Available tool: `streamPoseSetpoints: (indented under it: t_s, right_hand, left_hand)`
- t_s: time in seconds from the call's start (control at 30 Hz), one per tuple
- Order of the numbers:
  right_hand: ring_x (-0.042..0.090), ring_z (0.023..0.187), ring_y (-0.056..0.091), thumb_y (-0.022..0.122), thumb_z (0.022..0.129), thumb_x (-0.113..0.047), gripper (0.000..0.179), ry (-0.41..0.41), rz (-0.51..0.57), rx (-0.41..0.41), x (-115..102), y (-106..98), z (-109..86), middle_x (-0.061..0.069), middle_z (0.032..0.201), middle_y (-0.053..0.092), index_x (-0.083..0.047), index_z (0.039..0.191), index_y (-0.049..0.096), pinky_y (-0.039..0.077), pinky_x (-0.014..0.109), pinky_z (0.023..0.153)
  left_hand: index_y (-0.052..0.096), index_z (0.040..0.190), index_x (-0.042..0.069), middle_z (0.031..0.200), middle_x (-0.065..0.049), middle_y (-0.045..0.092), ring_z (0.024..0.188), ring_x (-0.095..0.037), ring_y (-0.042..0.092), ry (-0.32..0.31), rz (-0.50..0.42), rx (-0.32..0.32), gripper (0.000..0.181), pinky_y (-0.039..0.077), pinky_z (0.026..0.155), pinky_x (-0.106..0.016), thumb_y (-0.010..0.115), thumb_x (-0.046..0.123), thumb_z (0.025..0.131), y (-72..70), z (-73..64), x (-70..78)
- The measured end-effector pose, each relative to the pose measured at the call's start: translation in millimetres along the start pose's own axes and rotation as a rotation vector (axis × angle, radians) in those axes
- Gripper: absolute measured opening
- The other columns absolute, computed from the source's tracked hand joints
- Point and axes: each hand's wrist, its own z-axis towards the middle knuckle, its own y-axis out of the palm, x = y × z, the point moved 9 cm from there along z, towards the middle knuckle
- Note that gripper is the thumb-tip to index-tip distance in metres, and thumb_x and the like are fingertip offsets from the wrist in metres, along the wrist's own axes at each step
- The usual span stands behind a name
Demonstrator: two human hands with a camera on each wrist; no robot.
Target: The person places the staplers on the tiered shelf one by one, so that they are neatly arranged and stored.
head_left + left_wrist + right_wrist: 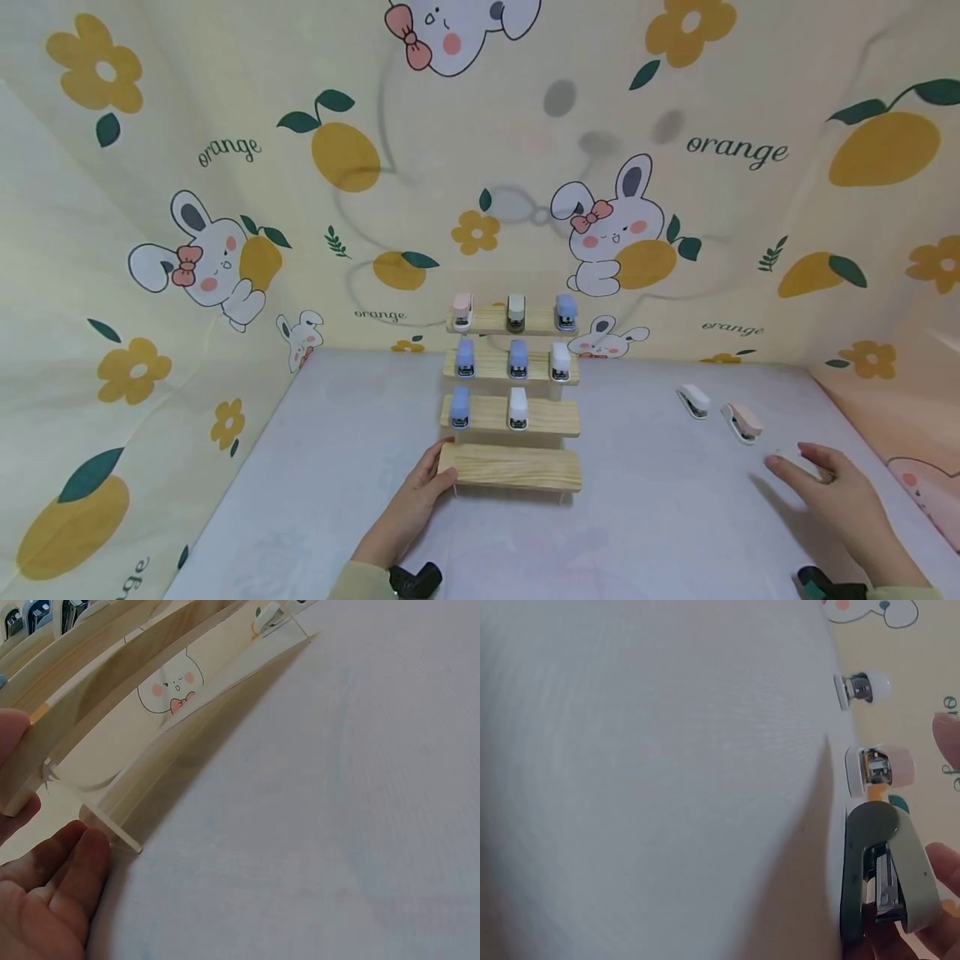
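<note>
My left hand (412,500) grips the left end of the lowest wooden shelf of a tiered display stand (510,467), thumb at its edge and a finger below. In the left wrist view, other fingers curl near the stand's clear leg (97,814). Over at the right, my right hand (843,492) hovers around a pale mini stapler (802,460). The right wrist view shows this grey-green stapler (919,877) with fingers close against it, while the thumb (949,739) stays apart. A pink stapler (742,422) and a white stapler (693,401) lie farther left.
Small staplers in pink, grey, blue and white stand on the upper shelves, including a pink one (462,311) and a white one (518,408). The lowest shelf is bare wood. A pale cloth covers the table (637,533); a printed backdrop (480,125) rises behind.
</note>
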Motion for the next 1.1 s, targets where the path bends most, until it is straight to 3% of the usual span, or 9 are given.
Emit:
streamPoseSetpoints:
  t_s: [0.27, 0.57, 0.83, 1.1]
  right_hand:
    - [0.058, 0.12, 0.03, 0.053, 0.083, -0.072, 0.105, -0.053, -0.042, -0.023, 0.3, 3.6, 1.3, 0.04, 0.143, 0.021, 0.005, 0.148, 0.023, 0.042, 0.068, 0.087]
    - [0.059, 0.12, 0.03, 0.056, 0.081, -0.073, 0.11, -0.042, -0.066, -0.112, 6.5, 11.9, 7.6, 0.041, 0.145, 0.016, 0.003, 0.15, 0.018, 0.045, 0.064, 0.088]
    - [0.059, 0.123, 0.029, 0.06, 0.083, -0.067, 0.11, -0.052, -0.011, -0.194, 6.3, 16.5, 6.5, 0.042, 0.146, 0.012, 0.005, 0.15, 0.012, 0.045, 0.064, 0.088]
    - [0.057, 0.123, 0.031, 0.059, 0.081, -0.07, 0.11, -0.023, 0.003, -0.128, 3.7, 15.2, 2.4, 0.039, 0.145, 0.019, 0.006, 0.149, 0.016, 0.047, 0.061, 0.086]
  left_hand:
    - [0.027, 0.152, 0.017, 0.16, -0.009, 0.018, 0.146, -0.027, 0.013, 0.012, -0.007, -0.017, 0.07, 0.012, 0.116, -0.049, 0.057, 0.042, 0.095, 1.0, 0.2, 0.8]
    - [0.027, 0.153, 0.017, 0.159, -0.009, 0.018, 0.146, -0.027, 0.013, -0.001, -0.005, -0.007, 0.07, 0.012, 0.116, -0.049, 0.057, 0.043, 0.095, 0.4, 0.3, 0.7]
    - [0.027, 0.153, 0.017, 0.16, -0.009, 0.018, 0.146, -0.028, 0.012, 0.004, 0.004, 0.0, 0.071, 0.011, 0.116, -0.05, 0.057, 0.044, 0.094, 0.5, -0.5, 1.0]
    - [0.028, 0.152, 0.017, 0.159, -0.011, 0.018, 0.145, -0.03, 0.012, 0.008, 0.009, 0.004, 0.07, 0.011, 0.116, -0.052, 0.057, 0.044, 0.094, 0.8, -0.9, 1.6]
